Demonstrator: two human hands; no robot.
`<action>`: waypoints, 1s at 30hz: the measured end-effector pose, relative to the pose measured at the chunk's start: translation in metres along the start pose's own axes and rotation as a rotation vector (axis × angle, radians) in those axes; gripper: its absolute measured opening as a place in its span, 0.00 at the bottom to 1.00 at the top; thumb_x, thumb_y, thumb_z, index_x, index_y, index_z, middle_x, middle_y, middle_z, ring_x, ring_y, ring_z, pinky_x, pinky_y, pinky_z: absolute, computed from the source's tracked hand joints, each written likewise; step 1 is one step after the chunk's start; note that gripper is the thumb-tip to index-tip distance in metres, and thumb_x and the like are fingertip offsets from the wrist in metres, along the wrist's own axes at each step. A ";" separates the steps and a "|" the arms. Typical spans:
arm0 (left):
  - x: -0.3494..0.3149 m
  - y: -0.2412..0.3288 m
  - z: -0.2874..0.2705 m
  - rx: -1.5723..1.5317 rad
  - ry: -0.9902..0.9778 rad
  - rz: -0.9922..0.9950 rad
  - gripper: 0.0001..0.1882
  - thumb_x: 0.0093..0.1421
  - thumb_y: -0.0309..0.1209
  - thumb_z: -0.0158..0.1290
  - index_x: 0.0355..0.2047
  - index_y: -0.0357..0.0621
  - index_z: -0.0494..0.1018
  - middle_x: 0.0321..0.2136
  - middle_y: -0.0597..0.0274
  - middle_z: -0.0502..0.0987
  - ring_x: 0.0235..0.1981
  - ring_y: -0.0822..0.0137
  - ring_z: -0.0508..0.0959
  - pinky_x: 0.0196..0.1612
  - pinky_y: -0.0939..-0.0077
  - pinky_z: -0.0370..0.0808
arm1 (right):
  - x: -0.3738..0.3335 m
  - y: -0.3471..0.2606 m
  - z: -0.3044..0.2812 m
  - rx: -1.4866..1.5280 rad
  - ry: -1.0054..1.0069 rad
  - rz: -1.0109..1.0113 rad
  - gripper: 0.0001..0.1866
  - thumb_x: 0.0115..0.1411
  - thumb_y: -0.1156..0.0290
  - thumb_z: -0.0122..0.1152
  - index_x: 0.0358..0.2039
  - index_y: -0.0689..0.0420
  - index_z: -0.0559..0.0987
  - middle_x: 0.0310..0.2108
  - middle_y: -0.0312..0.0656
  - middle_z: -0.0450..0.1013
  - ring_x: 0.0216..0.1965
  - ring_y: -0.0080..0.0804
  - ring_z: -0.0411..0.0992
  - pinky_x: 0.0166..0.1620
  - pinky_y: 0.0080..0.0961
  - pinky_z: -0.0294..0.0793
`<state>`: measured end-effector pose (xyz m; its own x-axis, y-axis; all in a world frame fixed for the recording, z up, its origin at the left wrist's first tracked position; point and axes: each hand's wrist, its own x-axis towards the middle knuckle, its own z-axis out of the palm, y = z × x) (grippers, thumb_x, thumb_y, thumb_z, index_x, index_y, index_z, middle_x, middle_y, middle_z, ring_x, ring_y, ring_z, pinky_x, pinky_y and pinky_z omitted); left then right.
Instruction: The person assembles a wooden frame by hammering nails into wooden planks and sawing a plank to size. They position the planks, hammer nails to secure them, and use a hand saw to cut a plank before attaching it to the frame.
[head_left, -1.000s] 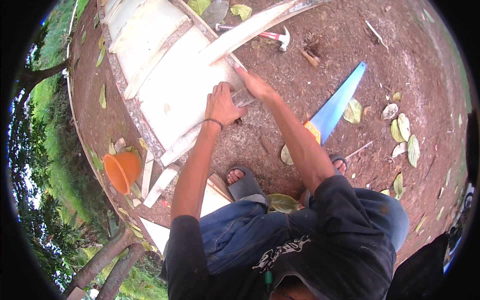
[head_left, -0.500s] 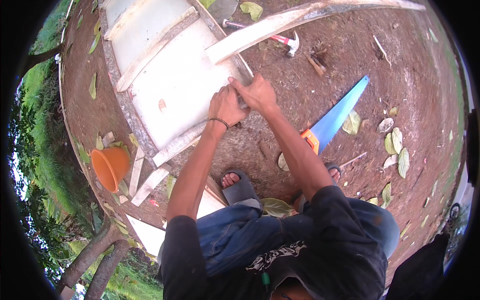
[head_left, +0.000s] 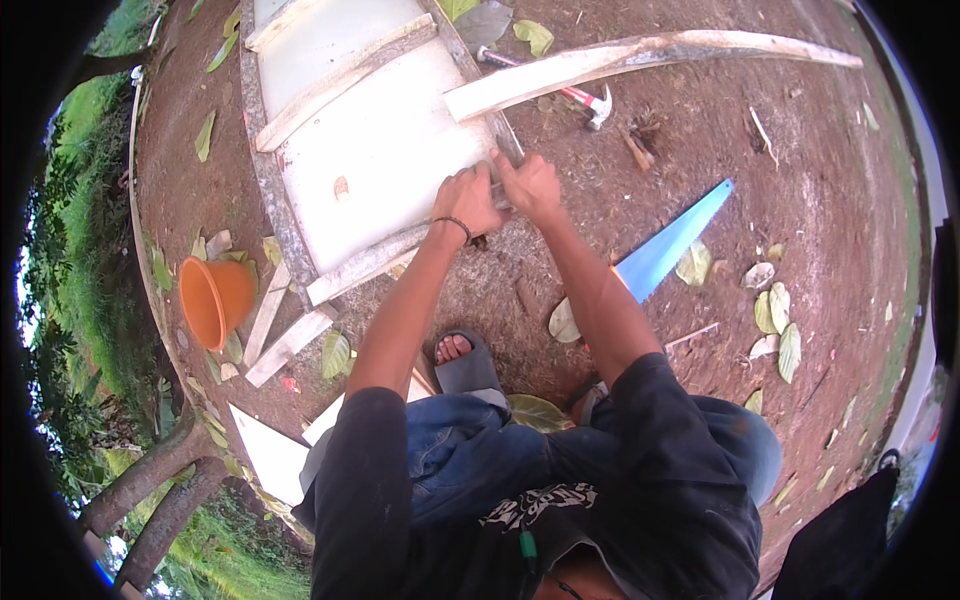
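A white panel [head_left: 370,185] edged with rough wooden strips lies on the ground in front of me, with more strips across it. At the corner of its wooden frame [head_left: 365,272] nearest my right side, both hands are close together. My left hand [head_left: 468,204] is curled over the end of the near strip. Just beside it, my right hand [head_left: 529,187] grips the corner where the side rail ends, its thumb stretched along the top. The undersides of my fingers are hidden. A long loose plank [head_left: 600,66] rests with one end on the side rail, just beyond my right hand.
A blue-bladed handsaw [head_left: 680,240] lies right of my right forearm. Beneath the loose plank is a red-handled claw hammer [head_left: 600,106]. An orange pot [head_left: 204,305] and wood offcuts [head_left: 290,346] are at the left. White board pieces [head_left: 270,455] lie beside my leg.
The whole view has shifted slightly, so the panel appears farther right. My hands stay at the same corner, with only slight movement of the fingers. More of the saw's handle is now behind my forearm.
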<state>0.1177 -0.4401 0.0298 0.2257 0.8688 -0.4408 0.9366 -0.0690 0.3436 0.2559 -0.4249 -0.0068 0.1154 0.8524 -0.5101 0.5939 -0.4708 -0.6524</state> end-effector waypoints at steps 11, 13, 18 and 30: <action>-0.086 -0.093 0.008 0.141 0.145 -0.049 0.52 0.40 0.48 0.74 0.63 0.46 0.64 0.54 0.52 0.73 0.57 0.52 0.72 0.58 0.56 0.69 | 0.006 -0.016 -0.012 -0.077 -0.161 -0.049 0.67 0.50 0.22 0.55 0.66 0.79 0.60 0.57 0.72 0.70 0.64 0.59 0.67 0.63 0.47 0.70; -0.102 -0.104 0.019 0.165 0.159 -0.096 0.50 0.40 0.45 0.74 0.62 0.47 0.64 0.53 0.52 0.73 0.57 0.50 0.72 0.59 0.54 0.69 | -0.008 -0.026 -0.006 -0.158 -0.103 -0.063 0.65 0.51 0.25 0.59 0.65 0.78 0.60 0.56 0.72 0.70 0.63 0.62 0.67 0.64 0.48 0.69; -0.098 -0.100 0.029 0.233 0.197 -0.183 0.41 0.41 0.40 0.74 0.54 0.47 0.67 0.47 0.53 0.74 0.52 0.50 0.74 0.54 0.52 0.71 | -0.004 -0.020 -0.004 -0.175 -0.015 -0.105 0.55 0.51 0.35 0.67 0.60 0.74 0.65 0.54 0.74 0.71 0.56 0.66 0.73 0.61 0.47 0.73; -0.088 -0.114 0.031 0.300 0.190 -0.070 0.35 0.43 0.38 0.74 0.47 0.45 0.67 0.41 0.55 0.74 0.47 0.54 0.77 0.51 0.57 0.74 | -0.001 -0.024 -0.007 -0.193 -0.075 -0.033 0.33 0.64 0.55 0.56 0.59 0.68 0.63 0.47 0.72 0.74 0.49 0.63 0.78 0.54 0.48 0.80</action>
<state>-0.0003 -0.5240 0.0033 0.1308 0.9503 -0.2826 0.9914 -0.1225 0.0470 0.2470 -0.4124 0.0135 0.0381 0.8441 -0.5348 0.7386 -0.3843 -0.5539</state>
